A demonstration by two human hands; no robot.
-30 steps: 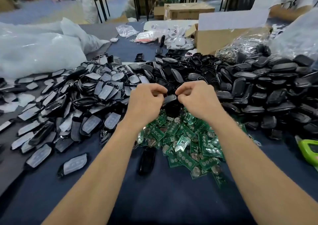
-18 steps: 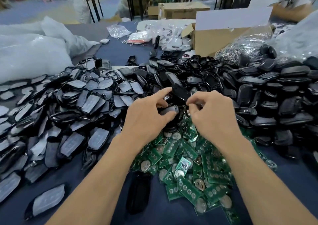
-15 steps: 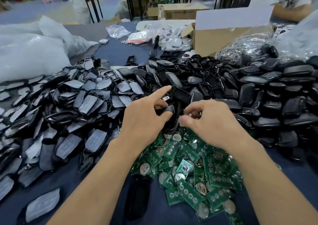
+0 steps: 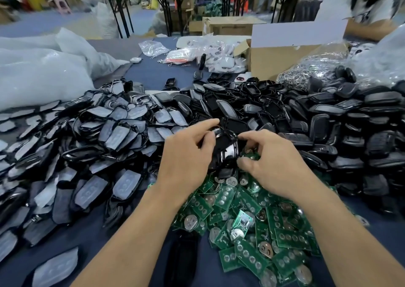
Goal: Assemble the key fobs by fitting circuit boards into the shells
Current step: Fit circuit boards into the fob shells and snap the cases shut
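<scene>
One black shell [image 4: 225, 149] is pinched between two hands, by the left hand [image 4: 186, 155] at its left edge and the right hand [image 4: 278, 166] at its right. It is held just above one heap of green circuit boards [image 4: 252, 232], too many to be counted.

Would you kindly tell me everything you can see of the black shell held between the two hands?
The black shell is a glossy, dark, plastic-looking piece with a rounded outline; light glints off its face. It is held above the far edge of the green circuit boards. The left hand grips its left side, index finger stretched over its top; the right hand pinches its right edge. Whether a board sits inside cannot be told.
</scene>
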